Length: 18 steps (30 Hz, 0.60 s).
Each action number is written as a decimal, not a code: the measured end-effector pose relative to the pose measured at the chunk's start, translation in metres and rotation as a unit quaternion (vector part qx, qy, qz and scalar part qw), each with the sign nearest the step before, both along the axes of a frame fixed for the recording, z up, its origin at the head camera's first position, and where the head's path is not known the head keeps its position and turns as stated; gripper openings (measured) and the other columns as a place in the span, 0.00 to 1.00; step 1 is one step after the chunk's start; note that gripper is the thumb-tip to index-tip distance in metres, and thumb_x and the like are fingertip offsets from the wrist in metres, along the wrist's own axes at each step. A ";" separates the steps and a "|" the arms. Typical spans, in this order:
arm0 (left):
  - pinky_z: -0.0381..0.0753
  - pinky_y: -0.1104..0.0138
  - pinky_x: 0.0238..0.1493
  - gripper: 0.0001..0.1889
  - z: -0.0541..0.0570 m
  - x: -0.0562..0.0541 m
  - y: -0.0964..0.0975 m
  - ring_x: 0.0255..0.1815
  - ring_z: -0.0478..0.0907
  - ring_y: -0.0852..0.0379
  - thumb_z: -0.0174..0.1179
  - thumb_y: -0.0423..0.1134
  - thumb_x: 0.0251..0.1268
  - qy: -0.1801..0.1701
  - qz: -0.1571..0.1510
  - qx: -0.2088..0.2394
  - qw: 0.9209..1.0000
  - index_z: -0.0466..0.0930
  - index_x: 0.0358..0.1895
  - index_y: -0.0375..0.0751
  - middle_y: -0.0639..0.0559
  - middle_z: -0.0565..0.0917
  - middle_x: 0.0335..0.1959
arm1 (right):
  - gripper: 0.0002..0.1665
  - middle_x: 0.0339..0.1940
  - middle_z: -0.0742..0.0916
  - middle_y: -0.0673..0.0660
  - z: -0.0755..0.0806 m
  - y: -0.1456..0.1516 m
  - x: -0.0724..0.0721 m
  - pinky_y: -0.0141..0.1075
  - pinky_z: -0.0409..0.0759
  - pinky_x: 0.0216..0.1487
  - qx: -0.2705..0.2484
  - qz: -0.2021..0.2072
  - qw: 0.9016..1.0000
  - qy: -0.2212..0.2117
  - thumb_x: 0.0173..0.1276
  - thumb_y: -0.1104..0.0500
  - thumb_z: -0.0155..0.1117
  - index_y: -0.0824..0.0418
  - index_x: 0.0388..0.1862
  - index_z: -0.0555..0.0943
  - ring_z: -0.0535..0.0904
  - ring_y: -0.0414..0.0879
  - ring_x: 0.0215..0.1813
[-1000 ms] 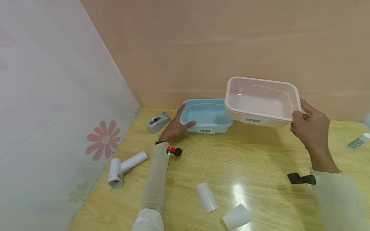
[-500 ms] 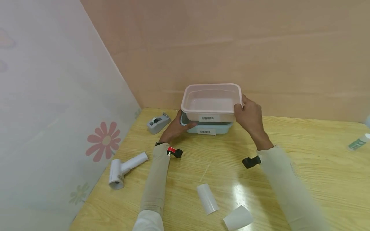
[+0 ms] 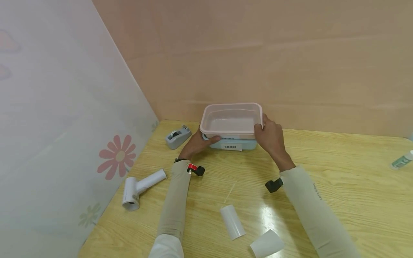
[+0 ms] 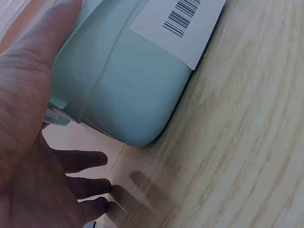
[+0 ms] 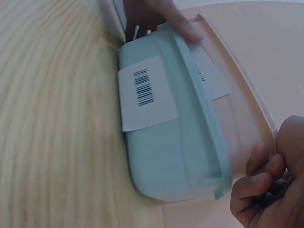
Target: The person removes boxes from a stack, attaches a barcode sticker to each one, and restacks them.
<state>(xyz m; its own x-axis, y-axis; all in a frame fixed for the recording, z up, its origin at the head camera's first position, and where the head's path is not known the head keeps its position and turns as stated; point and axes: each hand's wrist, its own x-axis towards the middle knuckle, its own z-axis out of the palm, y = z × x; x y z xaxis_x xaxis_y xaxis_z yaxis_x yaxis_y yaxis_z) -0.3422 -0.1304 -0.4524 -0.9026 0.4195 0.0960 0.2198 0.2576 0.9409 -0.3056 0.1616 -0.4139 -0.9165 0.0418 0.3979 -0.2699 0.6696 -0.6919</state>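
Note:
A light blue plastic basin [image 3: 246, 145] with a barcode label stands on the wooden table by the back wall. Partly nested in it is a pink basin [image 3: 235, 132] of similar shape, its rim raised above the blue one. My left hand [image 3: 196, 144] grips the blue basin's left end, thumb across the front rim; in the left wrist view several fingers spread free past the corner. At the other end my right hand [image 3: 271, 135] pinches the pink basin's rim [image 5: 263, 111], its remaining fingers curled below in the right wrist view.
A grey tape dispenser [image 3: 178, 137] stands left of the basins. A white T-shaped, hairdryer-like object [image 3: 140, 188] lies at the left edge. Two white cylindrical pieces, one straight [image 3: 233, 222] and one tapered [image 3: 267, 244], lie in front. A glue stick [image 3: 401, 161] is far right.
My right hand has brought the pink basin leftward over the blue one, then lowered it partly inside. My left hand has stayed on the blue basin.

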 end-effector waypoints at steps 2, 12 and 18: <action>0.64 0.47 0.68 0.48 0.003 0.002 0.000 0.67 0.69 0.53 0.70 0.46 0.65 -0.005 -0.001 0.003 1.000 0.46 0.80 0.55 0.56 0.71 0.66 | 0.28 0.22 0.85 0.64 -0.003 0.000 0.000 0.39 0.62 0.07 0.005 0.001 1.000 0.005 0.71 0.60 0.45 0.67 0.68 0.73 0.67 0.44 0.09; 0.59 0.43 0.71 0.51 0.006 0.002 -0.001 0.71 0.65 0.50 0.68 0.41 0.66 0.019 -0.015 -0.004 1.000 0.39 0.82 0.55 0.51 0.66 0.71 | 0.32 0.27 0.86 0.69 -0.011 0.003 0.002 0.37 0.62 0.06 0.051 0.004 0.999 -0.018 0.72 0.58 0.43 0.70 0.72 0.68 0.68 0.46 0.09; 0.63 0.45 0.69 0.53 0.008 0.002 -0.004 0.70 0.67 0.50 0.67 0.40 0.67 0.055 -0.031 -0.020 0.998 0.35 0.83 0.52 0.50 0.66 0.72 | 0.34 0.25 0.85 0.67 -0.011 0.003 0.002 0.36 0.60 0.07 0.068 -0.001 0.996 -0.050 0.73 0.56 0.42 0.70 0.74 0.65 0.68 0.46 0.09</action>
<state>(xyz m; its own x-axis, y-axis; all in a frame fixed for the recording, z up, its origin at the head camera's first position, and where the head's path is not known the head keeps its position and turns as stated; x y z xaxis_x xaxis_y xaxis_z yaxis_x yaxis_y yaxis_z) -0.3402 -0.1345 -0.4444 -0.8597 0.4802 0.1743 0.3372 0.2770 0.8998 -0.3032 0.1644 -0.4253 -0.9516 -0.0042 0.3073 -0.2031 0.7592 -0.6184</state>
